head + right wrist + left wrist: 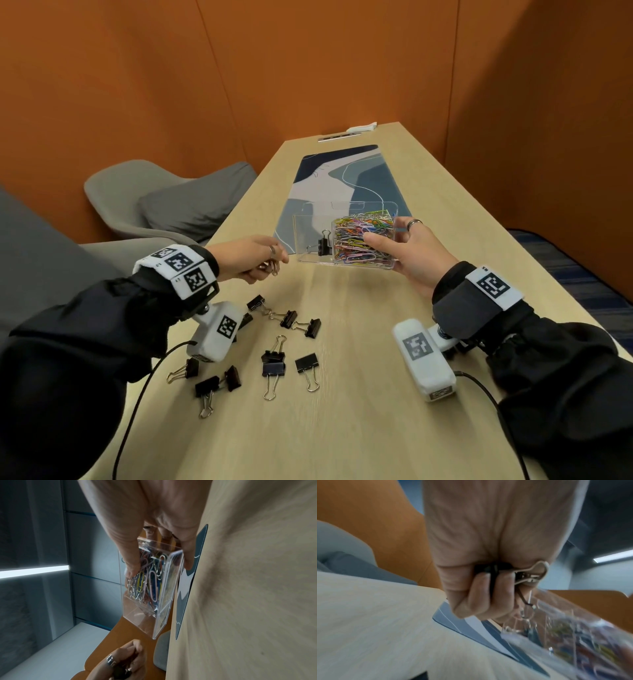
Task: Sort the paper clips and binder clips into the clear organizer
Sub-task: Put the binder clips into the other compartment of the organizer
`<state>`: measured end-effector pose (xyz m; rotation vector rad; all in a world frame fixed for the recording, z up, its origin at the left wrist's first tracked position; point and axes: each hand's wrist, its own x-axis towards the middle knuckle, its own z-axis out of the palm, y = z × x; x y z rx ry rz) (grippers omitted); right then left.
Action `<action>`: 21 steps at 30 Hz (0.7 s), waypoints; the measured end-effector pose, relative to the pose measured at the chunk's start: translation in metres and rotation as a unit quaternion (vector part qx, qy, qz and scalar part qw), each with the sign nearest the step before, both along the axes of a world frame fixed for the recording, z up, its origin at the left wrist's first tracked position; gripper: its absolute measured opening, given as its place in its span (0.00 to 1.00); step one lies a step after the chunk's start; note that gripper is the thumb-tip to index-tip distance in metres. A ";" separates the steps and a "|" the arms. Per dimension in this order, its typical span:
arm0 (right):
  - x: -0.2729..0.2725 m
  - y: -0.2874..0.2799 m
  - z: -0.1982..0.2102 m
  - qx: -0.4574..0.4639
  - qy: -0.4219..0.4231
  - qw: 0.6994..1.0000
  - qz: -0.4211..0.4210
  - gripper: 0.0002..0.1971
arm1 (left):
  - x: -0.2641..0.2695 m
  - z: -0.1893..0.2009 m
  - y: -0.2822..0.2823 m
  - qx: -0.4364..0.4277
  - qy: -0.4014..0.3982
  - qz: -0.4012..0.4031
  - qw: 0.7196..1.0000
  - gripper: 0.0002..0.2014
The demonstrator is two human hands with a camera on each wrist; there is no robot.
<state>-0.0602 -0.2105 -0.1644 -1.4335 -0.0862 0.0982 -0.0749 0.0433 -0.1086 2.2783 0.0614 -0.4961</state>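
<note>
Orange walls close round a long wooden table (342, 428). Near its middle, the right hand (407, 253) grips the clear organizer (310, 236), tilted, packed with paper clips (356, 236). Just beside it, the left hand (250, 257) clutches binder clips (498, 568). Loose binder clips (274, 359) lie toward the near edge.

The clear organizer (346, 236) is tilted, gripped at its right end by the right hand (406, 255). Colourful paper clips (363, 240) fill the compartment by that hand; one black binder clip (322, 245) sits in the other. The left hand (251, 255) grips binder clips (501, 569); more black ones (274, 356) lie scattered beneath both hands.
</note>
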 end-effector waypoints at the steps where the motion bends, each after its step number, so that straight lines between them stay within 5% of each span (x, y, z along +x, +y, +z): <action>1: -0.001 0.000 0.000 -0.001 0.001 1.000 0.000 0.37 | -0.002 0.004 0.003 -0.037 -0.003 0.014 0.999 0.11; 6: -0.004 0.001 0.002 0.000 0.003 1.000 0.000 0.36 | -0.010 0.014 0.021 -0.077 -0.018 0.028 0.996 0.10; 9: -0.005 0.002 0.002 -0.002 0.001 1.000 0.002 0.36 | -0.012 0.014 0.029 0.053 -0.023 0.003 0.998 0.13; 13: -0.006 0.002 0.002 0.001 0.003 1.000 0.005 0.37 | -0.012 0.007 0.035 0.293 -0.031 -0.070 0.953 0.17; 21: -0.006 0.002 0.002 0.005 0.006 1.000 0.010 0.37 | -0.007 -0.012 0.032 0.391 -0.017 -0.099 0.915 0.19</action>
